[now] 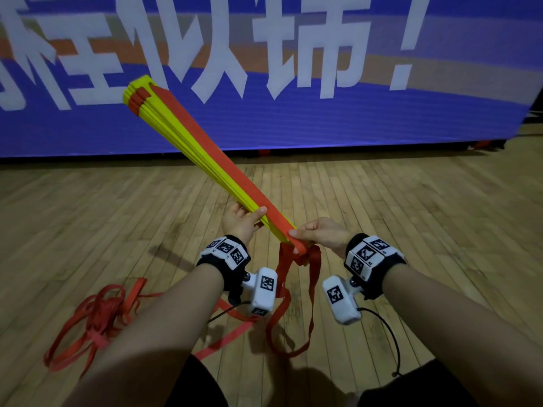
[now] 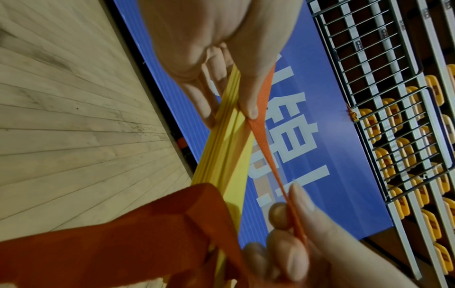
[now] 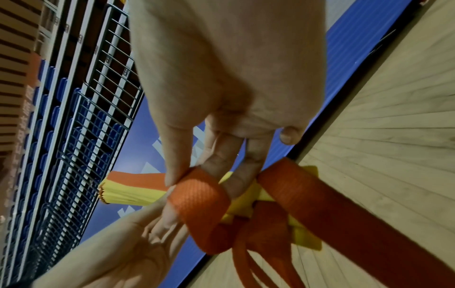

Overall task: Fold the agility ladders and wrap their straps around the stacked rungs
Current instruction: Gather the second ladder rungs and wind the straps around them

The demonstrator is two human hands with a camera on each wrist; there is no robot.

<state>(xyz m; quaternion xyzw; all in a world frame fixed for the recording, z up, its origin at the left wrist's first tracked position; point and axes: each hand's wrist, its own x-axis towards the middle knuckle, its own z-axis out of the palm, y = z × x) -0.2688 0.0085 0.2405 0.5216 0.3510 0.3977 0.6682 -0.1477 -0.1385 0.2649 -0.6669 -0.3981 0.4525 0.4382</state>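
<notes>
A stack of yellow rungs (image 1: pixel 176 139) points up and away to the left, with an orange strap (image 1: pixel 205 142) running along its upper face. My left hand (image 1: pixel 244 220) grips the stack near its lower end, thumb on top (image 2: pixel 248 105). My right hand (image 1: pixel 311 233) pinches the strap (image 3: pixel 197 193) at the stack's near end, between thumb and fingers. Loose strap loops (image 1: pixel 296 277) hang below the hands. In the left wrist view the yellow rungs (image 2: pixel 229 155) run between both hands.
A tangle of orange strap (image 1: pixel 100 312) lies on the wooden floor (image 1: pixel 411 215) at the lower left. A large blue banner (image 1: pixel 293 69) with white characters stands ahead. Railings and stadium seats (image 2: pixel 393 136) rise behind it.
</notes>
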